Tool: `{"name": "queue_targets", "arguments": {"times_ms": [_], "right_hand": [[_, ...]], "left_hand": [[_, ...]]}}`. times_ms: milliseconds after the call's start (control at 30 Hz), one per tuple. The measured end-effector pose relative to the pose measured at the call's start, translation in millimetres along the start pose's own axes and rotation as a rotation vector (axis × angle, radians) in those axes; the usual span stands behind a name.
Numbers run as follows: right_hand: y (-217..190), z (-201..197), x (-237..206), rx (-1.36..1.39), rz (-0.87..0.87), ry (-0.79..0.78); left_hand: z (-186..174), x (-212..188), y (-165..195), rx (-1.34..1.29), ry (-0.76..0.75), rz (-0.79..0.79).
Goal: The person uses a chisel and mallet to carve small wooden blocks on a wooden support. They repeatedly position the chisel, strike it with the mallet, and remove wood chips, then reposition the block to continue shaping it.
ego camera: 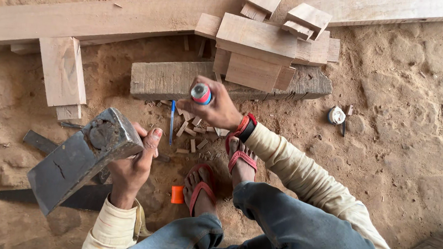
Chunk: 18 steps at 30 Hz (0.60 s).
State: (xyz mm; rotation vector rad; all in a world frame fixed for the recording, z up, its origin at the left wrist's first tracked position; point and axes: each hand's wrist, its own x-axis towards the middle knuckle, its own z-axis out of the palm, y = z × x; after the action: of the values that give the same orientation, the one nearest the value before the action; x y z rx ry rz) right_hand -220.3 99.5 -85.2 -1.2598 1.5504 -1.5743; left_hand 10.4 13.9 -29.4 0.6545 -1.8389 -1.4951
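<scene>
- Axe head [77, 160], dark heavy metal with a blunt square poll turned up toward the camera, sits in the left hand [133, 167]; the fingers wrap round the shaft just under the head, thumb up along the side, so the blade slants down to the lower left.
- Below it on the sandy ground lies a dark saw blade [39, 195], flat and partly hidden by the axe head and the left forearm.
- Two feet in red sandals [219, 175] rest on the ground between the arms, with a small orange block [177, 194] just beside the nearer foot.
- Right hand [217, 108] is closed round a chisel handle [200, 93] with a red and blue band and a metal-ringed end pointing up; what the tool's tip meets is hidden under the hand. A red and black band sits at that wrist.
- Wood chips [191, 130] are scattered under that hand, and a blue pen [171, 121] lies just left of them.
- Beyond the hand lies a weathered grey timber block [166, 79], with pale cut wood blocks [255, 47] stacked on and behind it.
- To the right, well apart, a small white tape measure [336, 116] lies on the sand.
- Farthest off, a long plank [108, 18] crosses the frame, with a short board [61, 70] leaning out from under it.
</scene>
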Motion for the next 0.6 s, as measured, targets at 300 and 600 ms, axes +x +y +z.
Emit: {"name": "queue_targets", "arguments": {"times_ms": [300, 600], "right_hand": [[10, -16, 8, -0.01, 0.096, 0.103], [-3, -13, 4, -0.011, 0.099, 0.092]], "left_hand": [[0, 3, -7, -0.015, 0.0, 0.046], [1, 3, 5, -0.006, -0.015, 0.005]]}}
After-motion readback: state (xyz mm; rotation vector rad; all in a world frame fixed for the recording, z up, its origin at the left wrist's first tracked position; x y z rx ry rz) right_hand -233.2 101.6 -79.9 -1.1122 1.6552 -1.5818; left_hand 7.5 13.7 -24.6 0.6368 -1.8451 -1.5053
